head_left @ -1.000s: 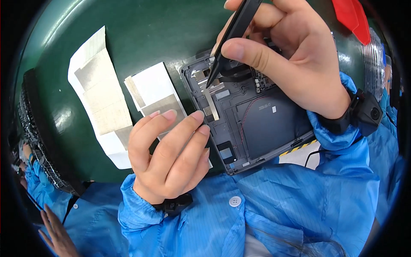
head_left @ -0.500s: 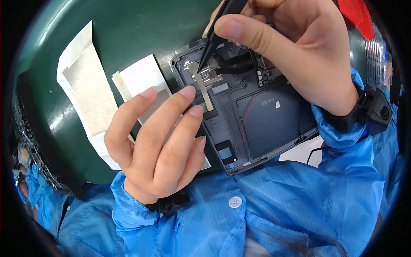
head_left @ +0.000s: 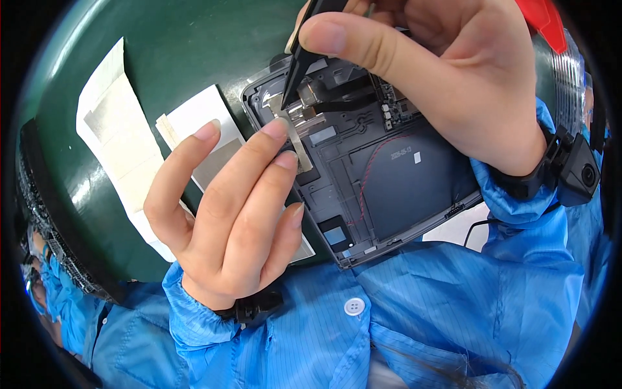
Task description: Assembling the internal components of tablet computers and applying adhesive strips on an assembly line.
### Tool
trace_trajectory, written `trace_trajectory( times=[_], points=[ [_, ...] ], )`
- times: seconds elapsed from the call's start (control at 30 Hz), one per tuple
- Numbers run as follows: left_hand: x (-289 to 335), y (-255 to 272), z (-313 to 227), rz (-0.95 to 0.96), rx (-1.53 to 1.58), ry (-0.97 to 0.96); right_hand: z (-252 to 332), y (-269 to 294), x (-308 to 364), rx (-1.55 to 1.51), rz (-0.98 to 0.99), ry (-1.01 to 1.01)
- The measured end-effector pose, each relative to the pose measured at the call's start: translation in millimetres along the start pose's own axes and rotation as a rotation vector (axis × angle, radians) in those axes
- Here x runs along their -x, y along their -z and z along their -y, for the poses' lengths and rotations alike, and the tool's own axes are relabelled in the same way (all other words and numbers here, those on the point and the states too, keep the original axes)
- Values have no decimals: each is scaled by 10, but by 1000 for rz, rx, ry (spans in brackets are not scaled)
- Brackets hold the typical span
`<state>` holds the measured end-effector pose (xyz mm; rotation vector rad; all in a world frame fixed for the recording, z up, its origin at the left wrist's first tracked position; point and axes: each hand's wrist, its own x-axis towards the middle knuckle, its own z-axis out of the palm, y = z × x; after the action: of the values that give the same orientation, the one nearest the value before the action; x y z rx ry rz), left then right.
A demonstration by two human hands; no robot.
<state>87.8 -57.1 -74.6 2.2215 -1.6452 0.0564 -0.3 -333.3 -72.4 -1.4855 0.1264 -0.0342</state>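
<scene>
My right hand [head_left: 447,91] is closed on black tweezers [head_left: 303,65], thumb along one side. The tweezers' tip meets the upper end of a narrow silver-grey tape strip [head_left: 300,149], which lies along the left side of a dark grey tablet housing [head_left: 414,194]. My left hand [head_left: 230,220] is open, fingers stretched and parted. Its middle fingertip overlaps the strip just below the tweezers' tip, and another fingertip lies lower along the strip; whether they press on it I cannot tell. Near the tweezers, black flat cables [head_left: 353,100] cross the housing towards a circuit board [head_left: 389,107].
Left of the housing lie a white sheet with grey tape pieces [head_left: 201,117] and a longer creased cream sheet [head_left: 123,149], both on the green tabletop [head_left: 175,52]. A red object [head_left: 544,26] and stacked clear plastic [head_left: 569,84] are at the far right.
The whole scene has shifted slightly left in view. Against the housing, my left fingertips have moved up and right, closer to the tweezers' tip. The tweezers stay at the strip's upper end.
</scene>
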Motion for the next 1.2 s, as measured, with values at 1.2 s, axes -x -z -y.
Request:
trace_trajectory(
  times=[1.2],
  points=[
    [-31, 90, 122, -4, -46, -131, -71, 117, 232, -17, -58, 9]
  ],
)
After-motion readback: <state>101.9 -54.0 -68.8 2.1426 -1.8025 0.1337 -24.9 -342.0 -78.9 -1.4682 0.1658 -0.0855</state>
